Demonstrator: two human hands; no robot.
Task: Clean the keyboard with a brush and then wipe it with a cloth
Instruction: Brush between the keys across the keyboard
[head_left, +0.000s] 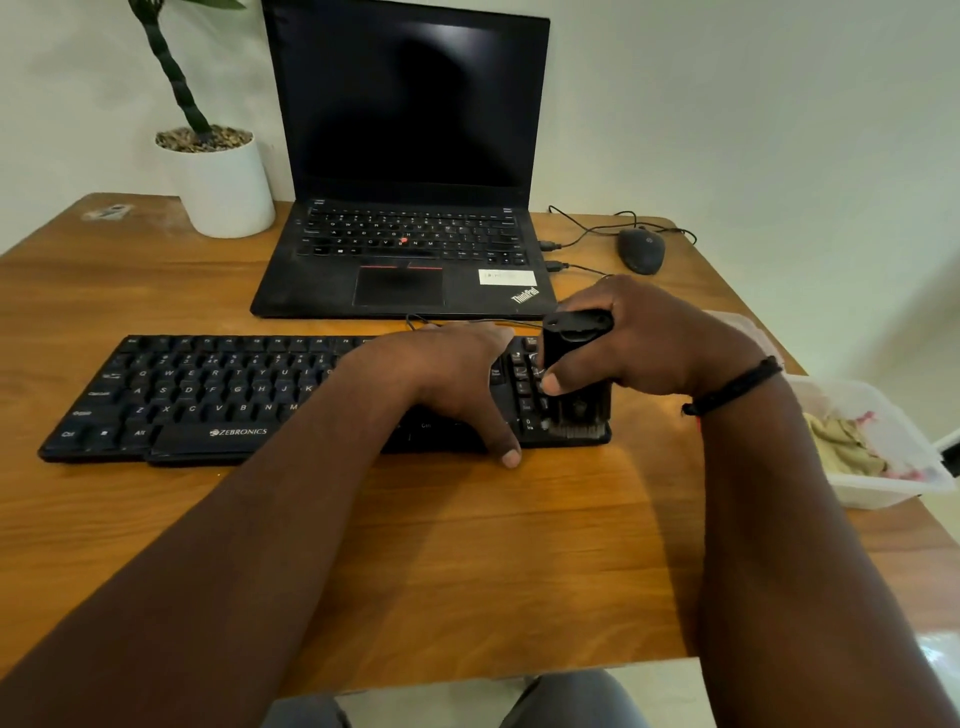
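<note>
1. Step in hand: brushing phase, I judge. R hand (639, 343) is gripping the brush (574, 374), fingers clamped round its black body, thumb on the near side. Bristles are pointing down, touching the keyboard (218, 395) at its far-right end, numpad area, near the front edge.
2. L hand (457, 384) is lying flat on the keyboard's right-centre, fingers relaxed and spread, not curled on anything; thumb tip is resting on the desk (467, 545) just in front of the board. Looks to be steadying it.
3. Next move, judged: sweeping bristles leftward along the rows; L hand is covering keys, so it needs to shift out of the way. Light pressure, keeping bristles in the gaps.
4. Cloth (844, 441) is sitting crumpled in a clear tub (893, 483) at the desk's right edge, well apart from the board; wiping not yet begun.
5. Keyboard look: black, full-size, wired, white legends, lying flat in front of a laptop (405, 156). Dust too fine to tell.
</note>
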